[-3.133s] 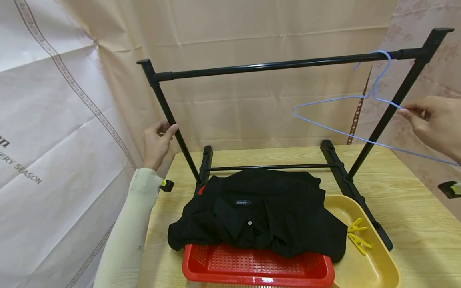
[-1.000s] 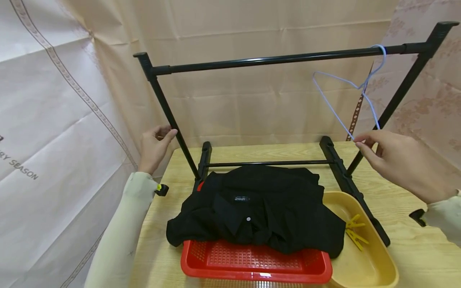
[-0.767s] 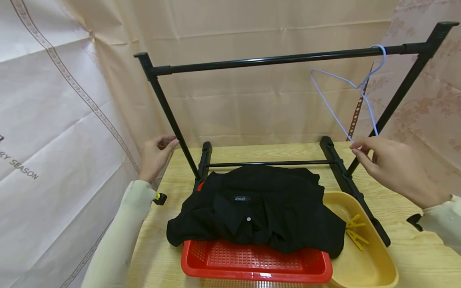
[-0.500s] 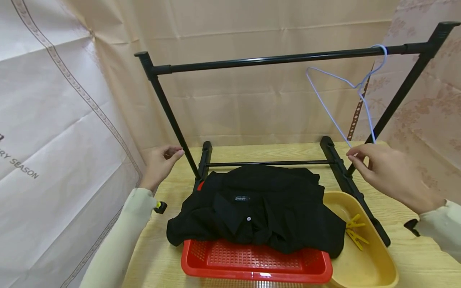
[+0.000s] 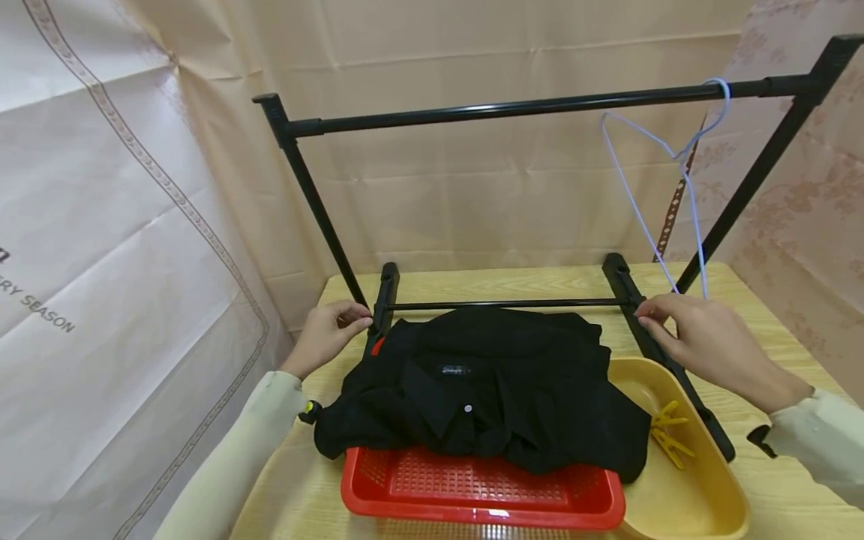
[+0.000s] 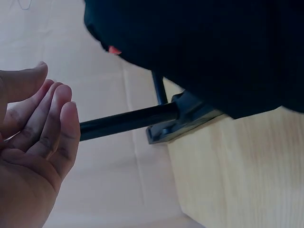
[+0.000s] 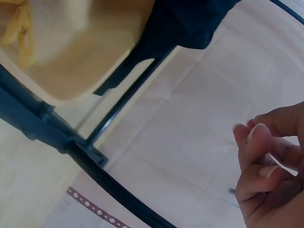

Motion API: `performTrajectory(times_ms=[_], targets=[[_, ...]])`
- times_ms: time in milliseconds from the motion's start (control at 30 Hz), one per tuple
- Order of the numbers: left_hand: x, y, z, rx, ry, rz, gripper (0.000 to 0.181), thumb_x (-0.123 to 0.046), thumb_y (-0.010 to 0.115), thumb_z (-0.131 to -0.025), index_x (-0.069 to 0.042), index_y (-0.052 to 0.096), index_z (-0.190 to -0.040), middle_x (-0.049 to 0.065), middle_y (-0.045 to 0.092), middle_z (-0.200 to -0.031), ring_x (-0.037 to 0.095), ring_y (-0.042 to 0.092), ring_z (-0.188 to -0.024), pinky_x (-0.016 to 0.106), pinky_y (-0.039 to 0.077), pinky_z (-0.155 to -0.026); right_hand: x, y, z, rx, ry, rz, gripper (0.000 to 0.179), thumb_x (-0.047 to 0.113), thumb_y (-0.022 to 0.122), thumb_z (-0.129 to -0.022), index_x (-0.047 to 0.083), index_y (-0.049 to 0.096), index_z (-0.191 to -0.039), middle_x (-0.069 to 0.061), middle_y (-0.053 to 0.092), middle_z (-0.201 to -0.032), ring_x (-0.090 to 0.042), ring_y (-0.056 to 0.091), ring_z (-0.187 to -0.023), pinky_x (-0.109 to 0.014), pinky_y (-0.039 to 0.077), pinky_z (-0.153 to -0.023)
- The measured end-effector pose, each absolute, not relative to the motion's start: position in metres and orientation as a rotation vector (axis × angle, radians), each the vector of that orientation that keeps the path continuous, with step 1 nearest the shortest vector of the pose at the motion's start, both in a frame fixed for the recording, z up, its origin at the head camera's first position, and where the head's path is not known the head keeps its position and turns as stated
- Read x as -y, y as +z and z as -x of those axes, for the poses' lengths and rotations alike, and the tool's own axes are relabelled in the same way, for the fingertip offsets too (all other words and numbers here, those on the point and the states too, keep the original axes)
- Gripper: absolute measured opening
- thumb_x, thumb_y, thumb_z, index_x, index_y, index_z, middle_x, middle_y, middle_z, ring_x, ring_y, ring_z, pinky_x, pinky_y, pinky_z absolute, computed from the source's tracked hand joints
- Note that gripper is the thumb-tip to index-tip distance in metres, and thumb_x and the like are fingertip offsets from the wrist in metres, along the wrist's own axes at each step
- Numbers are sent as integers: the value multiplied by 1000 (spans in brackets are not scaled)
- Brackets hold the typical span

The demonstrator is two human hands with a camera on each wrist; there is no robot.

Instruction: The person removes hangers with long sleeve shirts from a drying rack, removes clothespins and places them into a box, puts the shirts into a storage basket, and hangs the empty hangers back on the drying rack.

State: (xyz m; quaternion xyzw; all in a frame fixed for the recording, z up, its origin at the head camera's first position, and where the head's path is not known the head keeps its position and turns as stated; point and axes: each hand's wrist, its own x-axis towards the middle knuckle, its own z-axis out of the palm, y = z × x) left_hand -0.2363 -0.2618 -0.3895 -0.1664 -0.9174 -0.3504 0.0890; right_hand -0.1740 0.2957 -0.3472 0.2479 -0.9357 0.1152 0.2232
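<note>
A black shirt (image 5: 499, 360) with a small label and a white button lies bunched over a red basket (image 5: 482, 491). My left hand (image 5: 328, 337) hovers at its far left, fingers loosely bent beside the black rack's (image 5: 317, 202) left post. In the left wrist view its thumb stands apart from the fingers, with nothing between them. Above the yellow tray, my right hand (image 5: 702, 341) has thumb and fingertips close together; no thing shows between them in the right wrist view. A light blue wire hanger (image 5: 631, 187) hangs from the rack's top bar, its lower end hidden behind the right hand.
The yellow tray (image 5: 675, 495) with yellow clothespins (image 5: 670, 435) stands right of the basket, against the rack's right foot (image 5: 702, 405). A low crossbar (image 5: 506, 304) runs behind the shirt. Cloth sheets (image 5: 439, 210) hang behind the wooden table (image 5: 796, 420).
My right hand has let go of the hanger, pinched earlier, and moved down; the hanger has swung to hang more steeply. My left hand has left the post's middle and come down towards the shirt.
</note>
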Motion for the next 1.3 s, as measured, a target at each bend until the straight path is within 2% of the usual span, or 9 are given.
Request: performTrajectory(times_ms=[167,333,600,767,1033,1200,1300], targets=[[259,-398,233,2739,-1069,532,16,-23,75,-97,-10,77,-106,0,75,-97,17,68,-82,39,56,-76,-294,-355,174,2632,335,-697,15,7,81,-86,8,74,-99,-2,72,-86,-15,63,-67,-37,51,-57],[259,-405,229,2759,-1115,569,17,-19,75,-96,-5,76,-107,0,75,-96,16,67,-80,40,56,-77,-293,-362,174,2680,354,-691,16,9,80,-87,8,74,-102,0,71,-87,-16,64,-71,-39,52,-58],[259,-415,220,2807,-1127,589,14,-17,76,-96,-7,75,-106,-1,74,-94,14,67,-79,35,57,-75,-292,-379,174,2761,371,-738,17,9,79,-90,8,71,-106,6,63,-82,-5,53,-65,-29,48,-57],[258,-418,219,2809,-1126,603,14,-19,77,-95,-8,76,-104,-1,74,-95,13,66,-78,33,57,-74,-289,-389,172,2856,449,-742,25,20,77,-94,6,69,-114,7,60,-84,-7,50,-67,-28,45,-58],[260,-423,218,2816,-1114,604,17,-18,77,-95,-7,75,-107,0,74,-95,13,66,-81,33,57,-74,-283,-400,171,2999,537,-722,43,38,71,-98,5,65,-124,6,64,-89,-7,55,-72,-32,50,-65],[264,-426,214,2842,-1119,598,24,-21,75,-96,-4,72,-114,1,73,-95,14,66,-82,34,56,-76,-281,-408,171,3025,540,-717,48,40,69,-99,-1,65,-124,5,66,-88,-6,58,-73,-34,54,-68],[267,-430,214,2849,-1126,596,23,-23,75,-97,-5,71,-111,0,72,-95,13,66,-82,34,56,-76,-280,-412,172,3036,557,-699,51,39,69,-99,-4,65,-125,4,68,-88,-7,59,-72,-35,55,-68]])
